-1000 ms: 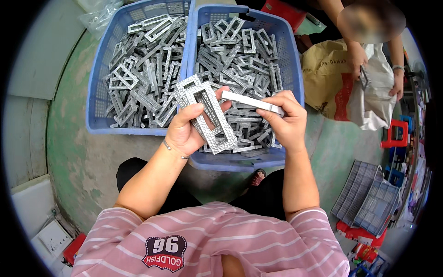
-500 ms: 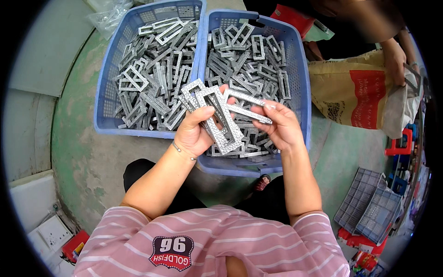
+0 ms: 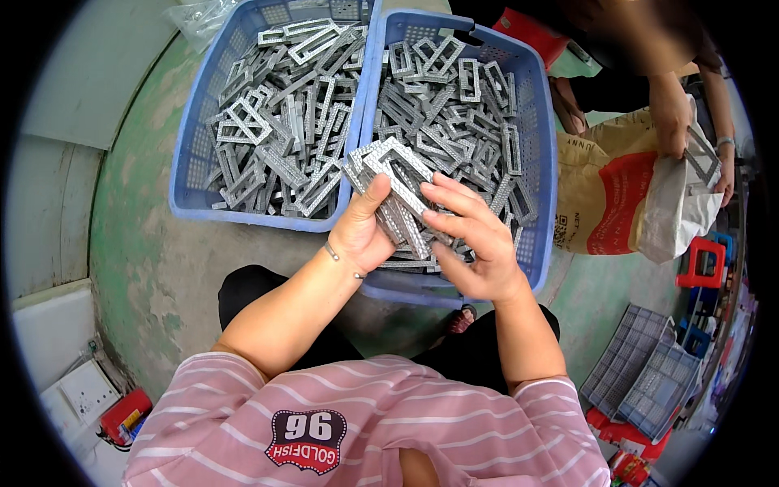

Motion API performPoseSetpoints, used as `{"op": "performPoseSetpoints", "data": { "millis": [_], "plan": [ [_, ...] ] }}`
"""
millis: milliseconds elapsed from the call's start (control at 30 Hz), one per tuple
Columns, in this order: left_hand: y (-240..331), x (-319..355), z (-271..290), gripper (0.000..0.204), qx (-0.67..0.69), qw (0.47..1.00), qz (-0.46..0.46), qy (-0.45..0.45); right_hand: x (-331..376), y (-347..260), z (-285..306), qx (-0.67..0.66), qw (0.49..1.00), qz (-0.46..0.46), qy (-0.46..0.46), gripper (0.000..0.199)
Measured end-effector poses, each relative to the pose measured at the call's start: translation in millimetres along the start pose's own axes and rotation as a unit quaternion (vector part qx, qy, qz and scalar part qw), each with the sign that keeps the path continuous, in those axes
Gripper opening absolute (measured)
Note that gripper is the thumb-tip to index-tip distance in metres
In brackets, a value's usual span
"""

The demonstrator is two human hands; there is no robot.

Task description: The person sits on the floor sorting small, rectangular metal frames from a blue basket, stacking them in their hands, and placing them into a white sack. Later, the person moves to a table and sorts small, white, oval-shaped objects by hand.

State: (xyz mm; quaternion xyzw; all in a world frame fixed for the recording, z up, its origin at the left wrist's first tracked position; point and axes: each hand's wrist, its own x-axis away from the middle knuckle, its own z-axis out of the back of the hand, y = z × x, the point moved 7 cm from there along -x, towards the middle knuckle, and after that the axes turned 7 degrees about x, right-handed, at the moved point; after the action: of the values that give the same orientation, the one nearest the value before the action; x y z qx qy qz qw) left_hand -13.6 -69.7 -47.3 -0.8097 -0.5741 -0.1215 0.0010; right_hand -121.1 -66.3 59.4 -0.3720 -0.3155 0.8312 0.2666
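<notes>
My left hand (image 3: 362, 233) is wrapped round a bundle of silver, textured rectangular frames (image 3: 392, 180), each with a long open slot. It holds them above the near part of the right blue basket (image 3: 535, 97). My right hand (image 3: 485, 253) lies along the bundle's right side, fingers stretched and apart, with fingertips touching the frames; its thumb is slightly blurred. Many similar loose frames (image 3: 438, 97) fill this basket. The left blue basket (image 3: 260, 219), also heaped with such frames, stands beside it.
At the upper right, another person's hand (image 3: 670, 122) holds a frame over a brown and red woven sack (image 3: 608, 195). Grey plastic crates (image 3: 629, 357) and a red stool (image 3: 699, 261) are on the right. A red fire extinguisher (image 3: 126, 415) is at the lower left.
The frame that my right hand held apart now appears to be against the bundle. My right fingers have spread along its side. The other person's hands have moved down at the sack.
</notes>
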Motion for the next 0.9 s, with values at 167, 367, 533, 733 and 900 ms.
{"op": "performPoseSetpoints", "data": {
  "millis": [167,367,533,733,900],
  "plan": [
    [1,1,-8,0.044,-0.039,0.999,0.002,-0.012,22,40,-10,-0.297,0.886,-0.27,0.231,0.047],
    [5,1,-8,0.041,-0.138,0.99,-0.012,0.007,22,29,-36,-0.167,0.941,-0.276,0.103,0.051],
    [14,6,1,0.035,-0.105,0.99,0.035,0.083,17,22,-30,-0.059,0.975,-0.21,0.045,0.04],
    [43,4,-9,0.058,-0.013,0.999,0.013,-0.036,24,148,-20,0.124,0.921,-0.353,0.111,0.015],
    [55,12,-28,0.061,0.053,0.993,0.016,-0.101,48,192,-85,0.293,0.859,-0.409,-0.093,0.033]
  ]
}}
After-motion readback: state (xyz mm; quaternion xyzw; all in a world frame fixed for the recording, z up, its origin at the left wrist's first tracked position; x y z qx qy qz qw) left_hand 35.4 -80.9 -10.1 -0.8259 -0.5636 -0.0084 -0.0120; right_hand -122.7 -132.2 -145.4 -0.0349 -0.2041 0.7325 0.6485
